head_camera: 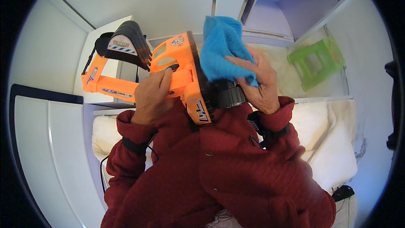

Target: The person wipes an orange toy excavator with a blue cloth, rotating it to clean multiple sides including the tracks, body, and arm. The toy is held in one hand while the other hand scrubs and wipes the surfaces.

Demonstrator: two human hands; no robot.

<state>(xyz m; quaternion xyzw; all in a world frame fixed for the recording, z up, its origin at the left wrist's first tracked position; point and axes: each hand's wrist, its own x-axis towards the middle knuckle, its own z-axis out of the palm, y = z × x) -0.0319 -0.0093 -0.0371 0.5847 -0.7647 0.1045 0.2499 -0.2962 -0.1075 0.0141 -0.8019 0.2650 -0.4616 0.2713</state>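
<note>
My left hand (152, 96) grips the orange arm of a toy excavator (117, 88), held tilted in front of my chest. The toy's dark grey bucket (131, 42) points up at the left, and its orange cab and body lie right of the hand. My right hand (261, 77) holds a blue cloth (221, 47), bunched at the toy's black wheels (231, 96). The cloth hides part of the wheels and undercarriage.
A green plastic stool (316, 61) stands at the right on a pale floor covering. Behind the toy is a white cabinet (109, 25). An open shelf compartment (269, 15) is at the upper right. Cream padding (332, 133) lies beside me, with a black object (343, 193) at the lower right.
</note>
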